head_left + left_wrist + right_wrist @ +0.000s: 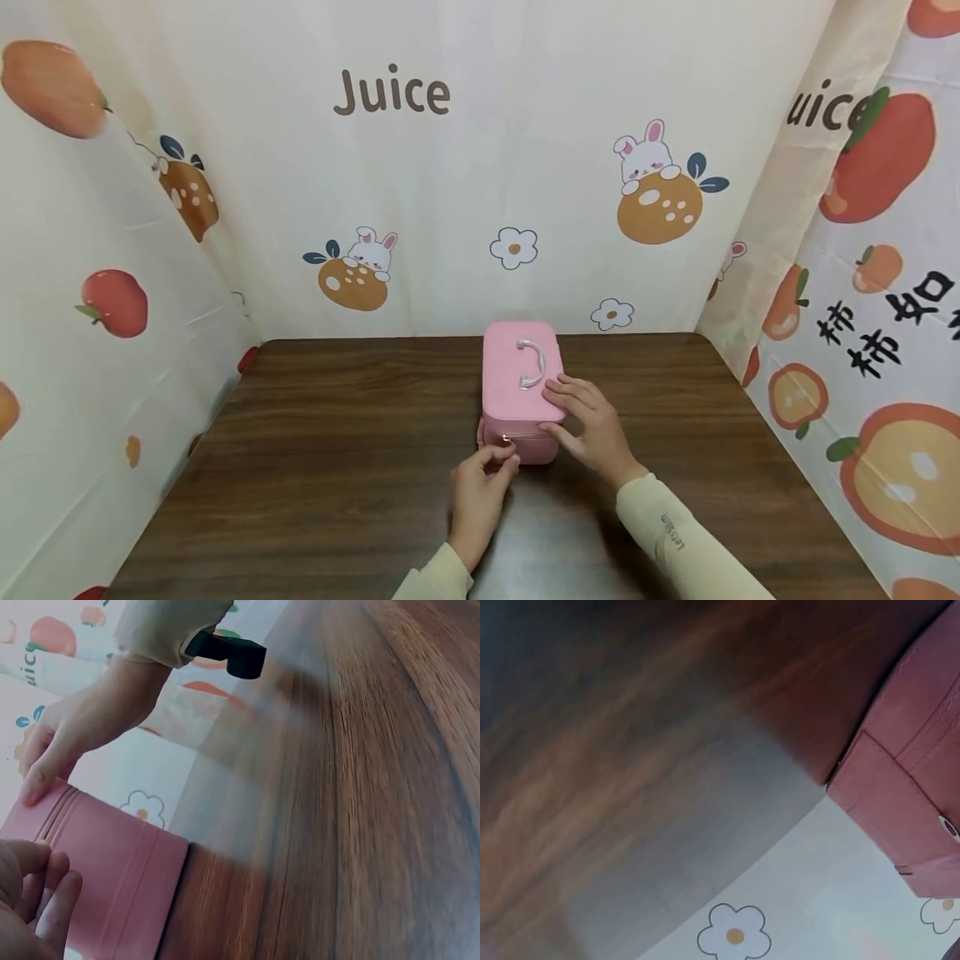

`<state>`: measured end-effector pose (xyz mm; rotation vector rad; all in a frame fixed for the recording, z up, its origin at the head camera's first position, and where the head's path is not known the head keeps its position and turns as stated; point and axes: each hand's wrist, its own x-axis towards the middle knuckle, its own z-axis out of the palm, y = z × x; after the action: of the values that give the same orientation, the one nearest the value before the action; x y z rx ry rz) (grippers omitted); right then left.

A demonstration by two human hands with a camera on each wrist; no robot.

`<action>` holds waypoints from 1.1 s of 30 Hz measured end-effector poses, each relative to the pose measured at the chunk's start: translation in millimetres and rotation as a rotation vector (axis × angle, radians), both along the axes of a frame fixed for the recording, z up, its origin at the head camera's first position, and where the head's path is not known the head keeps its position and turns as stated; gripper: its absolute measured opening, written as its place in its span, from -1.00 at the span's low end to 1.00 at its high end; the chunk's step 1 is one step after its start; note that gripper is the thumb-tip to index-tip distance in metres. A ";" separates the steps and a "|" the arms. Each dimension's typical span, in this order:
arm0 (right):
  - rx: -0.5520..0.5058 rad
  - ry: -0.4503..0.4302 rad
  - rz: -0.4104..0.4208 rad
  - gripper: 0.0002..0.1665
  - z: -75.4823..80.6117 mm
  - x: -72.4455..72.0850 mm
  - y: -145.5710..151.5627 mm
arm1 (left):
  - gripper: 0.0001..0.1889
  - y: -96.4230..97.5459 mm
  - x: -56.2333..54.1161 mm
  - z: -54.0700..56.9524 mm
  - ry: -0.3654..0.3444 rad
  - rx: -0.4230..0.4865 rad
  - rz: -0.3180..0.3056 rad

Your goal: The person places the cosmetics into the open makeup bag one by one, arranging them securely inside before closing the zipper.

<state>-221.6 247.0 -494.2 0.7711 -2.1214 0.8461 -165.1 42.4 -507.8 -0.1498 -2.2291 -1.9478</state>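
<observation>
A pink zippered vanity case (pixel 517 375) with a silver handle (pixel 534 363) on its lid stands upright on the table. At its near end my left hand (pixel 480 492) pinches the small metal zipper pull (pixel 507 439), its thumb and index finger meeting there. My right hand (pixel 592 425) holds the case's near right corner, fingers over the lid's edge and thumb against the front. Seen from the left wrist, the zipper track (pixel 60 814) runs between the two hands; the pull itself is hidden by fingers. In the right wrist view, the case's side (pixel 900 802) shows at the right edge.
The dark wood table (pixel 337 467) extends on both sides of the case. Printed curtains (pixel 450 183) with fruit and rabbit pictures hang behind it and at both sides. A black device (pixel 236 654) is strapped at the right sleeve.
</observation>
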 end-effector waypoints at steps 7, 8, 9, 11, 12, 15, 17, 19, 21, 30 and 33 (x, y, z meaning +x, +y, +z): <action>-0.031 0.030 -0.040 -0.45 0.1 4.7 -9.9 | -0.93 14.3 2.2 2.5 -0.010 0.022 -0.052; -0.035 0.035 -0.047 -0.45 -0.7 5.0 -11.3 | -0.93 16.5 2.4 2.3 -0.012 0.022 -0.062; -0.039 0.040 -0.053 -0.45 -1.3 5.3 -12.5 | -0.93 18.8 2.5 2.2 -0.014 0.023 -0.071; -0.047 0.038 -0.057 -0.44 -2.4 5.6 -13.3 | -0.93 22.6 2.3 2.2 -0.017 0.027 -0.085; -0.043 0.033 -0.058 -0.44 -2.4 5.7 -12.8 | -0.93 24.0 2.1 2.3 -0.018 0.029 -0.092; -0.005 -0.012 -0.030 -0.47 1.6 4.8 -5.4 | -0.93 26.0 1.5 2.0 -0.027 0.040 -0.113; 0.054 -0.061 -0.001 -0.46 8.5 3.2 4.8 | -0.93 25.2 1.0 1.2 -0.031 0.041 -0.122; 0.142 -0.124 0.030 -0.42 17.3 0.3 16.9 | -0.94 22.3 0.2 -0.4 -0.030 0.028 -0.118; 0.238 -0.170 0.049 -0.37 24.3 -3.6 27.3 | -0.94 18.1 -0.6 -0.8 -0.038 0.009 -0.108; 0.182 -0.077 0.071 -0.36 19.5 -7.7 13.1 | -0.90 5.5 -1.2 -2.4 -0.013 -0.013 -0.009; 0.147 -0.067 0.052 -0.37 15.5 -5.8 7.4 | -0.90 1.8 -2.4 -3.1 -0.013 -0.023 0.016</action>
<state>-227.3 254.4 -478.7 0.8885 -2.2507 0.7591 -167.5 44.2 -510.9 -0.1219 -2.2548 -1.9206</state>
